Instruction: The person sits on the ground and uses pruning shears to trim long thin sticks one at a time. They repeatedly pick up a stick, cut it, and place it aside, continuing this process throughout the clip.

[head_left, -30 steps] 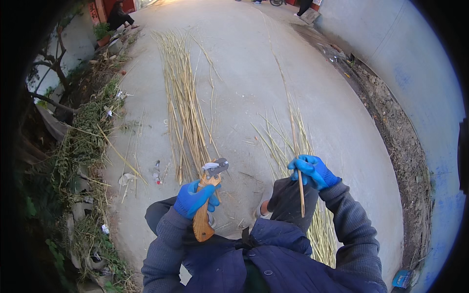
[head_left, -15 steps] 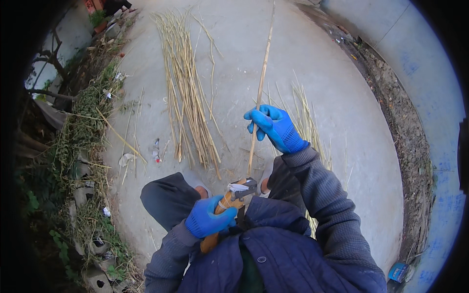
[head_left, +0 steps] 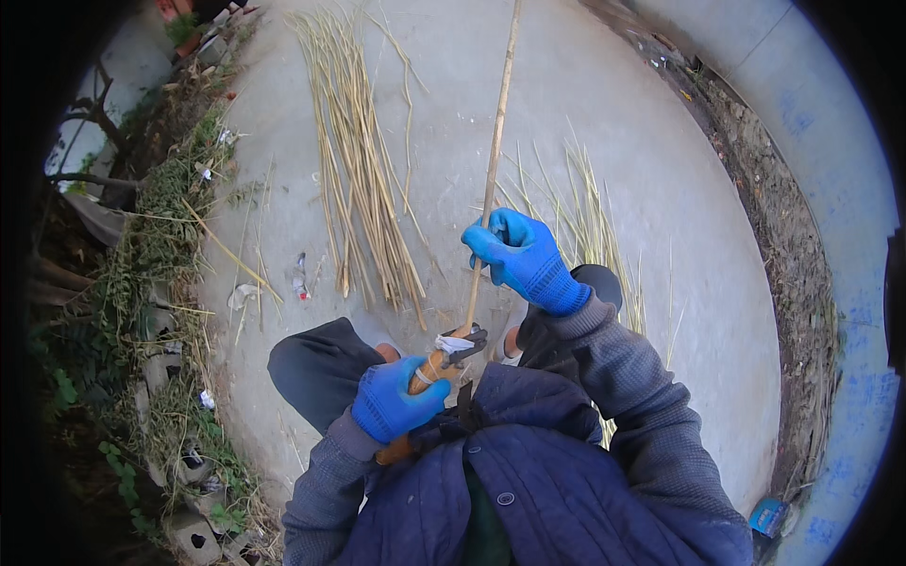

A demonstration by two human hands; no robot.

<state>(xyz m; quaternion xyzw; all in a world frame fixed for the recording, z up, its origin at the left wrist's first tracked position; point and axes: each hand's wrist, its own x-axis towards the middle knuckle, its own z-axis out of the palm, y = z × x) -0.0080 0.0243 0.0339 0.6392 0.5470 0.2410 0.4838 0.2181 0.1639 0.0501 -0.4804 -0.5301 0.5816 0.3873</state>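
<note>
My left hand (head_left: 401, 396), in a blue work glove, is wrapped round a tool with a wooden handle (head_left: 429, 374). White wrapping (head_left: 453, 345) and dark metal (head_left: 475, 339) show at the tool's upper end. In the same kind of glove, my right hand (head_left: 526, 257) pinches a long, thin tan stalk (head_left: 494, 141). The stalk stands steeply, running past the top of the picture. Its lower end meets the tool's metal head; whether it sits inside the head I cannot tell.
A bundle of similar stalks (head_left: 363, 189) lies ahead on the concrete ground (head_left: 453, 57). Paler thin strips (head_left: 595, 212) lie to the right of my right hand. Dry weeds and blocks (head_left: 189, 453) line the left side, a wall (head_left: 812, 123) the right. A blue packet (head_left: 769, 517) lies lower right.
My right hand has come slightly nearer and left. The stalk's lower end has moved down and left, to the tool's head. My left hand and the tool have shifted slightly up and left.
</note>
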